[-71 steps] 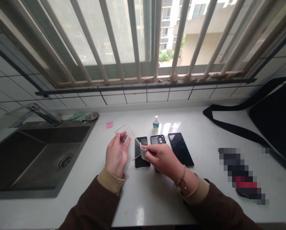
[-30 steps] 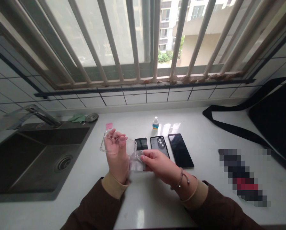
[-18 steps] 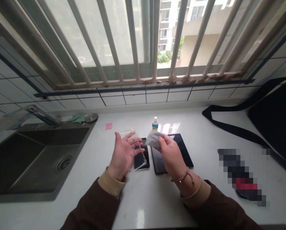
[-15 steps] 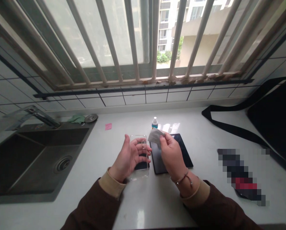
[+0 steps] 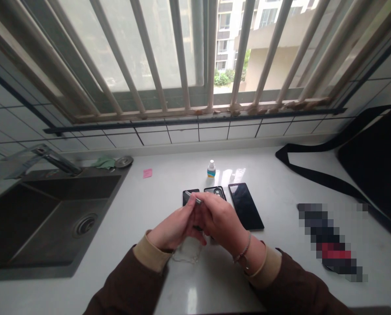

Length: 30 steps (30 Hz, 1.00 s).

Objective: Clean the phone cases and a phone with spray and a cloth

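My two hands meet above the counter in the middle. My left hand (image 5: 174,225) has its fingers bent round a clear phone case (image 5: 186,253), whose lower end shows below the fingers. Over it closes my right hand (image 5: 220,216), knuckles up. A thin grey edge (image 5: 193,197) sticks out between the thumb and fingers; it looks like the grey cloth, mostly hidden in the grip. Partly behind the hands lie a black phone (image 5: 186,197) and a dark phone or case with round camera rings (image 5: 218,191). To their right rests a larger black phone (image 5: 246,208).
A small white-capped bottle (image 5: 211,169) stands at the back, a pink sticky note (image 5: 147,173) left of it. The sink (image 5: 51,258) is on the left, with a green cloth (image 5: 104,163) by its tap. A black bag (image 5: 375,162) with a strap lies right, near a blurred-out item (image 5: 329,240).
My right hand has come left and down onto my left hand, whose fingers have curled in. The grey cloth has gone mostly out of sight, and the bottle and dark devices are less covered.
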Tool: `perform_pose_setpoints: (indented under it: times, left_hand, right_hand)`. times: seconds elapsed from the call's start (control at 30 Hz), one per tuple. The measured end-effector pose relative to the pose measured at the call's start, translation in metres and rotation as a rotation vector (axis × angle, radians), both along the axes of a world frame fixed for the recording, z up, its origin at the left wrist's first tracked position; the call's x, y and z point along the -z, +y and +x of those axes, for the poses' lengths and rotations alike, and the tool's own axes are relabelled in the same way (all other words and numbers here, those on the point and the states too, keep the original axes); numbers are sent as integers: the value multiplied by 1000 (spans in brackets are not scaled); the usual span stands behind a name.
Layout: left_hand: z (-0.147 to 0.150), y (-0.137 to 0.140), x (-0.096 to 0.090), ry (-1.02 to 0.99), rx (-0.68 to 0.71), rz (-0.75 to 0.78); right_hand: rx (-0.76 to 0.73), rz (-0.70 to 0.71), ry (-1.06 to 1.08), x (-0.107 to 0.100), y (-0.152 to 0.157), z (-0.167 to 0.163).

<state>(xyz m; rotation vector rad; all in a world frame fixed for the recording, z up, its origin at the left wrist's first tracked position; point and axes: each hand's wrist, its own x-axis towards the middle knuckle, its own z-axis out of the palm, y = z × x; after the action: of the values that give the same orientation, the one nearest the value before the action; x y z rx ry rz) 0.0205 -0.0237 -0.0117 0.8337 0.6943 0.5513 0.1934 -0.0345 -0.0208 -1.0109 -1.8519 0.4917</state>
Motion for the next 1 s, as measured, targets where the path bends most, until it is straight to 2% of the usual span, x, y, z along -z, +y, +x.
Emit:
perform_pose_setpoints:
  times: [0.13,0.37,0.53,0.77,1.0]
  left_hand:
    - [0,-3,3,-3,84,-11]
    - [-1,2,-8,-117,22,-97]
    - [-5,3,-13,-130,-72,-119]
    - [-4,3,-13,-127,-144,-143]
    - [-3,8,-11,-120,-322,-241]
  right_hand:
    - [-36,-9,23,0,0,-2]
    - [37,-4,118,-8,2,4]
    - [145,39,143,-10,3,10]
    - [105,124,47,-8,5,12]
    - [51,149,-69,-3,8,11]
